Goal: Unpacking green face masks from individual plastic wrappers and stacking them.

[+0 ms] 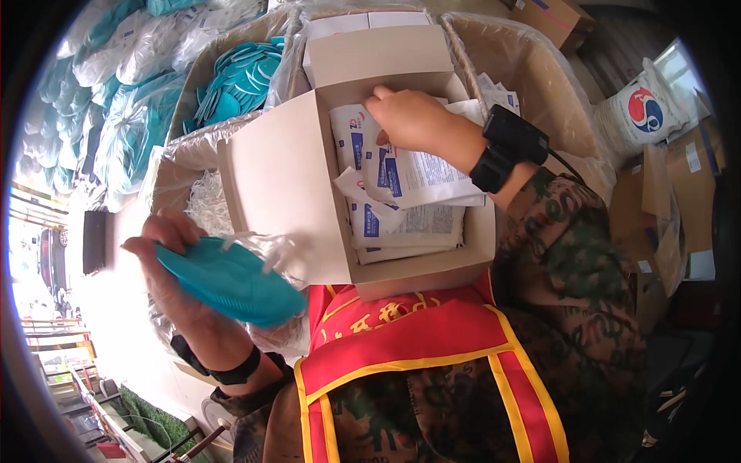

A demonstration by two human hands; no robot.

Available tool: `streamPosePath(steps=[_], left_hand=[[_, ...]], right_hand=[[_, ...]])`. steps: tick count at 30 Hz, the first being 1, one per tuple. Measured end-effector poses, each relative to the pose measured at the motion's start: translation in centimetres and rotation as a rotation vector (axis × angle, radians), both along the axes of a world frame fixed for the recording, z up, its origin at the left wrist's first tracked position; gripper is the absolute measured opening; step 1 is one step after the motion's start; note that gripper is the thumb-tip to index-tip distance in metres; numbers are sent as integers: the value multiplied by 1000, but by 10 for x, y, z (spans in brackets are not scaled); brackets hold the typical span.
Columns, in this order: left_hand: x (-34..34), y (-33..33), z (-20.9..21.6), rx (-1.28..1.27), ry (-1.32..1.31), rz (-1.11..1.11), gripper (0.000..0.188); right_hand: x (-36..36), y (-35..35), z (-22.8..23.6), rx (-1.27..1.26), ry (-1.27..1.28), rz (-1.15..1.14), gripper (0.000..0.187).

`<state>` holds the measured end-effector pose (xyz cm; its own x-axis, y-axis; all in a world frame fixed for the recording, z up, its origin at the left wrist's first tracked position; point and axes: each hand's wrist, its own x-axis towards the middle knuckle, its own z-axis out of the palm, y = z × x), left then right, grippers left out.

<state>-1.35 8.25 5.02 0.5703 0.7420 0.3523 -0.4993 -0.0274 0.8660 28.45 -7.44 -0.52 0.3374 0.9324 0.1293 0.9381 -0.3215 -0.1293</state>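
My left hand (174, 247) is closed around the rim of a teal cup-shaped face mask (231, 282). White ear loops (266, 243) trail from it, blurred. Whether it is one mask or a thin stack, I cannot tell. My right hand (424, 123) reaches into an open cardboard box (282, 193), its fingers curled at the edge of a white packet (350, 127) with blue print. Several such packets lie in the box, some tilted over others. Part of the right fingertips is hidden against the packets.
Behind the box stand plastic-lined bins; one holds teal mask pieces (239, 77), another white loops (208, 201). A large lined bin (505, 50) is at the right, with packets inside. Bagged teal goods (131, 123) pile up far left; a white sack (641, 108) and cartons (683, 201) stand right.
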Motion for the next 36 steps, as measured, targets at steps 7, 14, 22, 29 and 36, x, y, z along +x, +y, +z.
streamPosePath(steps=[7, 14, 22, 29, 36], left_hand=[[40, -22, -10, 18, 244, 27, 33], [56, -23, -19, -25, 260, -137, 23], [55, -30, -13, 260, 580, -143, 18], [66, -48, -6, 510, 521, -279, 13], [67, -74, 3, 617, 524, -352, 6]], right_hand=[[-4, -3, -3, -10, 58, -37, 30], [-18, -21, -10, 97, 65, -59, 27], [-31, -46, -16, 224, 246, 4, 20], [-90, -78, 66, 396, 314, 217, 16], [-98, -86, 73, 504, 318, 241, 16]])
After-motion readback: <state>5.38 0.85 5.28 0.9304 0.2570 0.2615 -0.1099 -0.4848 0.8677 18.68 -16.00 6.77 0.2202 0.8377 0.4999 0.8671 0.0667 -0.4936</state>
